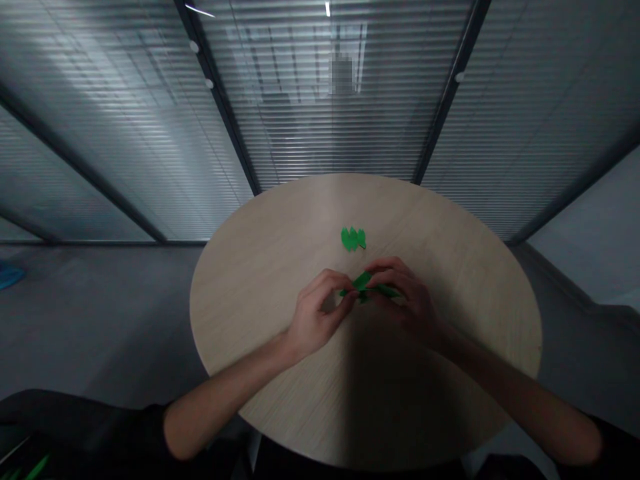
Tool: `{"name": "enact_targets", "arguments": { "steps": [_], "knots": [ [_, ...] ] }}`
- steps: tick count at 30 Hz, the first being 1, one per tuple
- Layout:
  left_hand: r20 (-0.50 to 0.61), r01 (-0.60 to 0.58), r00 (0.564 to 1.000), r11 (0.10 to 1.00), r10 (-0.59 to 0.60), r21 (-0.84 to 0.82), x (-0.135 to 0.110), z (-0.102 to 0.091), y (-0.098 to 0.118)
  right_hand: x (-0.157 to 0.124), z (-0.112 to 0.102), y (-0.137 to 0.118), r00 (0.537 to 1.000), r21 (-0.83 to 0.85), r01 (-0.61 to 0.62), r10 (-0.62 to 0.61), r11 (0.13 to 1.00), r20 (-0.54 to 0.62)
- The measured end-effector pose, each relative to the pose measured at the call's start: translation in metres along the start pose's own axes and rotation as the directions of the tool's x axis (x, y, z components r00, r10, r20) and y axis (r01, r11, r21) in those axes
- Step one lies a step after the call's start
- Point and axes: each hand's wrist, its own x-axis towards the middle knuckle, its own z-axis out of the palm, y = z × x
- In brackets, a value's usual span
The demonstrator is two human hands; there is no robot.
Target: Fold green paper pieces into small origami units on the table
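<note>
A small piece of green folded paper [364, 283] is held just above the round wooden table [260, 280], near its middle. My left hand [320, 312] pinches its left end with thumb and fingertips. My right hand [407, 297] curls over its right end, fingers closed on it. A little farther back on the table lie three small green folded paper pieces [353, 239], side by side and touching. Neither hand touches them.
Glass walls with horizontal blinds and dark frames stand behind the table. Grey floor surrounds it. A blue object [7, 275] lies on the floor at far left. Green strips [30, 470] show at the bottom left corner.
</note>
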Motion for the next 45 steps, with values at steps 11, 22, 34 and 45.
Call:
{"name": "enact_targets", "arguments": {
  "steps": [11,22,34,45],
  "knots": [
    [0.014,0.105,0.994,0.992,-0.104,-0.065,-0.0050,0.0004,-0.0015,0.0001,0.0000,-0.0019,0.997,0.028,-0.056,0.057,0.998,-0.055],
    [-0.034,0.194,0.979,0.967,-0.202,-0.165,-0.0038,0.0040,0.0027,-0.0009,0.0000,-0.0019,0.997,0.020,-0.052,0.053,0.998,-0.059],
    [0.032,0.229,0.973,0.947,-0.228,-0.223,-0.0013,0.0056,0.0031,-0.0001,-0.0003,-0.0037,0.999,-0.037,0.000,-0.002,0.999,-0.037],
    [-0.023,0.227,0.971,0.953,-0.236,-0.201,-0.0036,0.0067,0.0022,-0.0002,-0.0006,-0.0058,0.999,-0.069,-0.015,0.012,0.997,-0.046]
  ]
}}
